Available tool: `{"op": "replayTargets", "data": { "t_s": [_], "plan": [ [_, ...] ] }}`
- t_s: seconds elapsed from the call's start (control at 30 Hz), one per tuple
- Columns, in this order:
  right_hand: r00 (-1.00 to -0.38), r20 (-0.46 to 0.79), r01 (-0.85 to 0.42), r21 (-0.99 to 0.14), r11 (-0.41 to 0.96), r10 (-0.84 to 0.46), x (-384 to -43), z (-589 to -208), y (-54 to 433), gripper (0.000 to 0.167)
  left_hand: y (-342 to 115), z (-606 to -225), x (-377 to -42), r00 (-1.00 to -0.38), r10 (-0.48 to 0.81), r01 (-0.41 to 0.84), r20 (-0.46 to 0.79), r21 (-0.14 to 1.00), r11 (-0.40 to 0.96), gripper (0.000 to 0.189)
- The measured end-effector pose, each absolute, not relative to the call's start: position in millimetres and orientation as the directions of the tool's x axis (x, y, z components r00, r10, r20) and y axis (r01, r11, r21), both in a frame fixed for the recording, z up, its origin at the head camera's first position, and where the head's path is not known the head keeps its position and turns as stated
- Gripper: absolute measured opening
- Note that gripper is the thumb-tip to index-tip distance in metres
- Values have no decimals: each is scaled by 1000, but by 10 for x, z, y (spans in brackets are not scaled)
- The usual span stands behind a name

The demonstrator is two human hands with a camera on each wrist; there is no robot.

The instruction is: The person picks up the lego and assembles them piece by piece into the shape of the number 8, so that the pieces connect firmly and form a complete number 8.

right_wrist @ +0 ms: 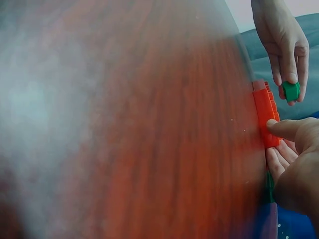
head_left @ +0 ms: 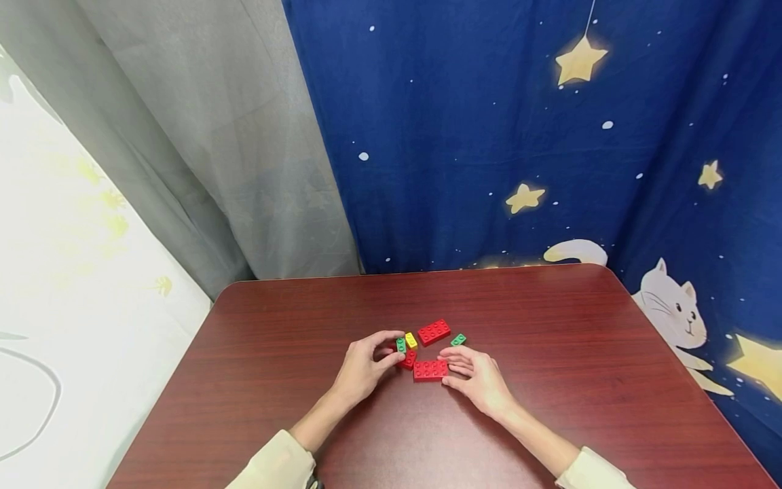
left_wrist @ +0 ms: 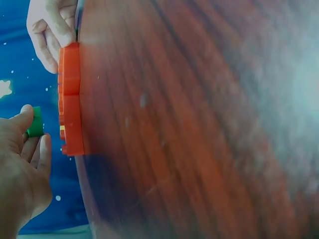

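Note:
In the head view my left hand [head_left: 360, 367] pinches a small green toy brick [head_left: 400, 345] between thumb and fingers, raised off the table in both wrist views. A smaller red brick [head_left: 408, 360] lies partly hidden behind that hand's fingertips. My right hand [head_left: 479, 380] grips the right end of the front red brick [head_left: 430, 370], its thumb [right_wrist: 279, 128] on the near side. That brick lies flat on the table, studs up. A yellow brick [head_left: 411, 340] sits just beyond the green one in the left hand.
Farther back on the brown table [head_left: 293, 312] lies another long red brick [head_left: 434, 331]. A second green brick [head_left: 458, 339] lies to its right, just beyond the right hand. Blue star-patterned cloth [head_left: 452, 136] and a grey curtain [head_left: 275, 170] hang behind the table.

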State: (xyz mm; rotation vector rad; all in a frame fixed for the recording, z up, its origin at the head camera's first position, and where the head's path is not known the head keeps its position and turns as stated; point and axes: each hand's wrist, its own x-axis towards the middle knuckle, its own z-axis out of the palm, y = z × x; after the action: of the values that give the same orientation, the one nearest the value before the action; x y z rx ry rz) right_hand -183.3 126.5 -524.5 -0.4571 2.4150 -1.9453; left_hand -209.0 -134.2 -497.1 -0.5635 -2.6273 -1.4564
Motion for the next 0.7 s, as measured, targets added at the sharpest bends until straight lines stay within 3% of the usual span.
{"op": "replayTargets", "data": {
  "t_s": [0.7],
  "plan": [
    [-950, 194, -240, -954, 177, -244, -1841, -5281, 1284, 43, -1160, -5096, -1974, -926, 318, 325, 202, 856, 403, 38]
  ]
}}
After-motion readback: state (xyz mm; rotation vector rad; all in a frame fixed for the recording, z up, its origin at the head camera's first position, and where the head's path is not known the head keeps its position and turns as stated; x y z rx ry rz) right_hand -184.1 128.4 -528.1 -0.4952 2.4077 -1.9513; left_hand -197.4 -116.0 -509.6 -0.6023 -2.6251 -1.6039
